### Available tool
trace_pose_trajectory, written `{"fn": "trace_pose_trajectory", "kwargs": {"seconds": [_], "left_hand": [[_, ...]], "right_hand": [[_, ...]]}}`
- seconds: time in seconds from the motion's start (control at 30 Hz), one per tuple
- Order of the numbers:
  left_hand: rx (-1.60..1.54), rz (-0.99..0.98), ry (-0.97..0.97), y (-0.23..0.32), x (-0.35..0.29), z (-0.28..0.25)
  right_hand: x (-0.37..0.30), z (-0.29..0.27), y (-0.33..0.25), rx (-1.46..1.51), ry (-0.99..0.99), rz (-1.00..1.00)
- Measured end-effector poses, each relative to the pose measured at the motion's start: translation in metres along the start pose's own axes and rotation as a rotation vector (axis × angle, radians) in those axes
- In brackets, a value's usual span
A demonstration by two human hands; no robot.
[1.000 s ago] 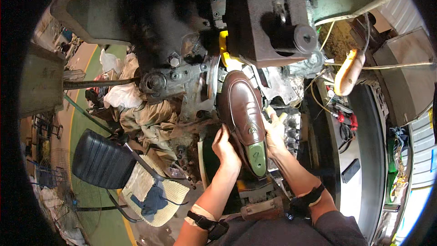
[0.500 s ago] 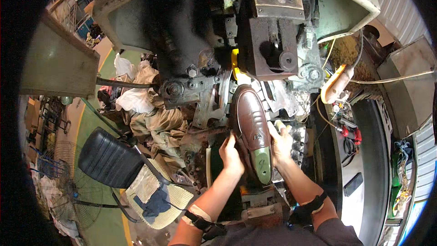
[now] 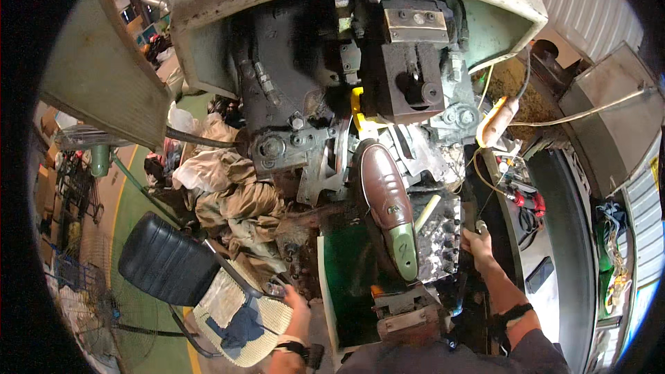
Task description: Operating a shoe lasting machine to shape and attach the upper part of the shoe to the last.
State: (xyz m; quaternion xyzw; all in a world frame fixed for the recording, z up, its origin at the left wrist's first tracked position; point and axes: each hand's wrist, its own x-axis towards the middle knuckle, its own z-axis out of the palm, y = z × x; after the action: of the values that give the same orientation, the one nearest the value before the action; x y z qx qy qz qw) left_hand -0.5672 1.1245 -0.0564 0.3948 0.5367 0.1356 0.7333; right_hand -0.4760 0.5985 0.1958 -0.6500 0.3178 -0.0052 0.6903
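Observation:
A brown leather shoe (image 3: pixel 384 183) on a green shoe last (image 3: pixel 402 253) stands at the machine's middle, sole side hidden, toe against the clamp plates. Neither hand touches it now. My left hand (image 3: pixel 298 310) is low on the left, beside the chair's armrest, its fingers curled by a small metallic piece that I cannot make out. My right hand (image 3: pixel 478 246) is to the right of the shoe, past the dark metal plate. Its fingers are bent, and something small and pale shows at their tips.
Above the shoe hangs the machine's dark metal head (image 3: pixel 410 83), with a yellow piece (image 3: pixel 358 107) beside it. A pale stick (image 3: pixel 427 212) lies right of the shoe. A black chair (image 3: pixel 166 260) stands at left, cloth sacks (image 3: pixel 235 201) behind it. A phone (image 3: pixel 539 273) lies on the right-hand ledge.
Both hands have come off the shoe: the left moved down and left, the right moved out to the right. The shoe stays at the machine. The view has shifted slightly.

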Motion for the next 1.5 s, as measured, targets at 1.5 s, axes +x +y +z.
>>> {"fn": "trace_pose_trajectory", "kwargs": {"seconds": [1.5], "left_hand": [[0.318,1.19,-0.498,0.124,-0.326,0.21]], "right_hand": [[-0.083,0.065,-0.034,-1.123,-0.154,-0.868]]}}
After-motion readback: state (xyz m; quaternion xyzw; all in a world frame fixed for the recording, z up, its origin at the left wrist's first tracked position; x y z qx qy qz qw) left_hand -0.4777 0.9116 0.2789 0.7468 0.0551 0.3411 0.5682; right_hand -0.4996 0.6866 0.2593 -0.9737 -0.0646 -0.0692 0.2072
